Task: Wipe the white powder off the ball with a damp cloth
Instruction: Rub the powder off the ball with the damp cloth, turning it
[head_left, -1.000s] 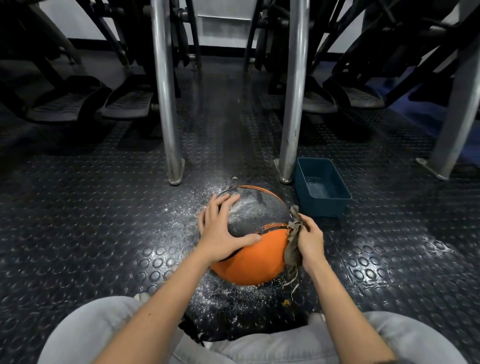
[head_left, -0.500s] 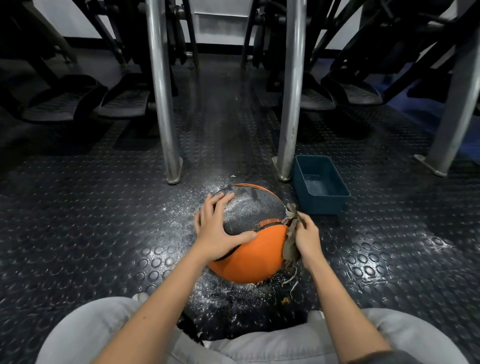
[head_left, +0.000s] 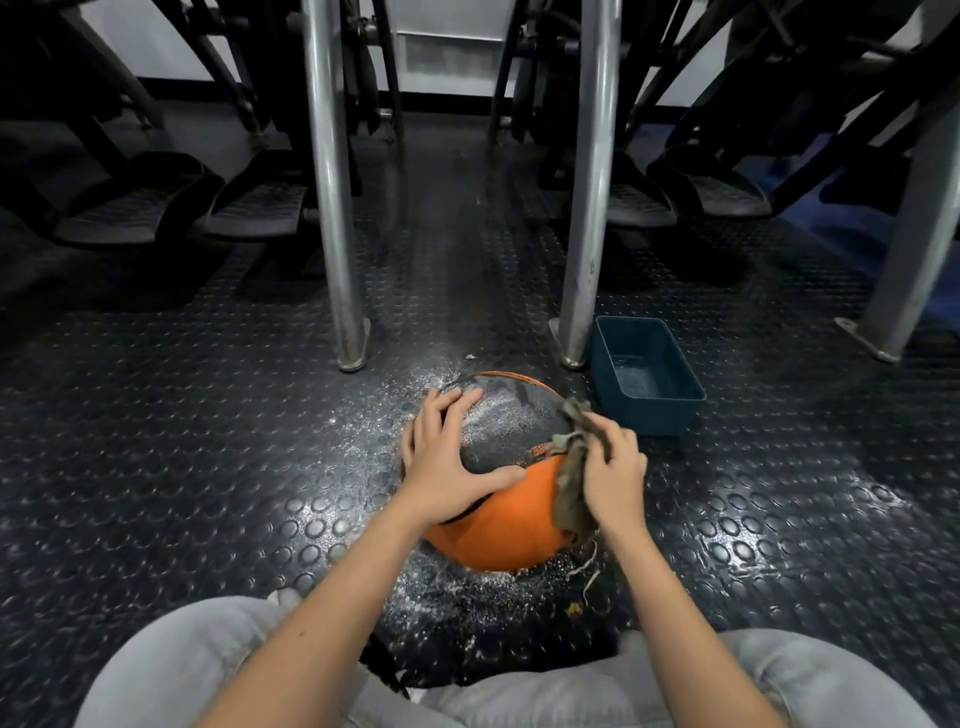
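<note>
Knees in grey trousers (head_left: 218, 660) filled the bottom edge. Ball (head_left: 498, 519) sat mid-frame on the studded floor (head_left: 156, 467), powder on its dark top half. Left hand (head_left: 447, 462) lay spread flat on it, gripping nothing. Right hand (head_left: 613, 467) pinched the cloth (head_left: 571, 483) against the ball's right side. Blue tub (head_left: 649, 379) stood just beyond, right of centre.

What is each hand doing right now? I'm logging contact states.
Left hand: open, spread flat on the orange and black ball.
Right hand: closed on the frayed grey-brown cloth.
</note>
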